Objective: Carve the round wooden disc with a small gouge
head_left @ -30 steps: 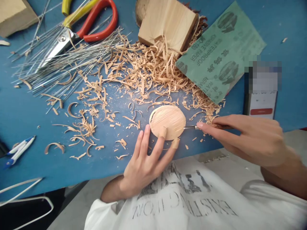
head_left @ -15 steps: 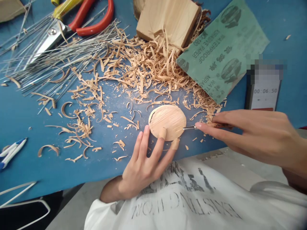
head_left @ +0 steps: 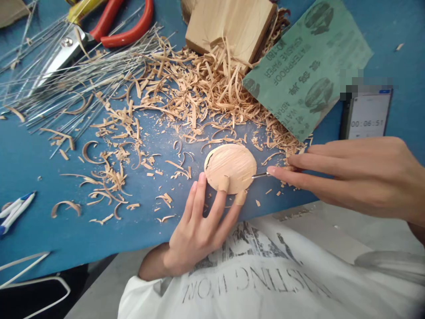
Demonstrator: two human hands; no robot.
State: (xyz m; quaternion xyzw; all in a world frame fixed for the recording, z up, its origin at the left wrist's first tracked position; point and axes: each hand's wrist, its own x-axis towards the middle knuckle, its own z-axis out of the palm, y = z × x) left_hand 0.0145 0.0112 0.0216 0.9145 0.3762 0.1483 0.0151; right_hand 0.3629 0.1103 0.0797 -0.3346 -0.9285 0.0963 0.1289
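A pale oval wooden disc (head_left: 230, 166) lies on the blue table, with a dark crack along its upper left edge. My left hand (head_left: 202, 226) steadies it: one taped fingertip presses on its face, another taped one sits at its lower edge, and the remaining fingers touch its left side. At the disc's right edge is the metal tip of a slim carving tool (head_left: 260, 175). My right hand (head_left: 355, 175) is closed around this tool, hiding its handle. Whether the tip cuts into the wood or only touches it, I cannot tell.
Curled wood shavings (head_left: 199, 95) are heaped beyond the disc, against a wood block (head_left: 229, 26). Green sandpaper (head_left: 308, 66) lies at upper right, beside a phone (head_left: 367, 115) showing a timer. Red-handled snips (head_left: 126, 26) rest on thin metal wires (head_left: 83, 79). Pens (head_left: 16, 210) lie far left.
My right hand has risen slightly, and the tool slants up more toward the right. The left hand keeps its place on the disc. The whole view has shifted a little.
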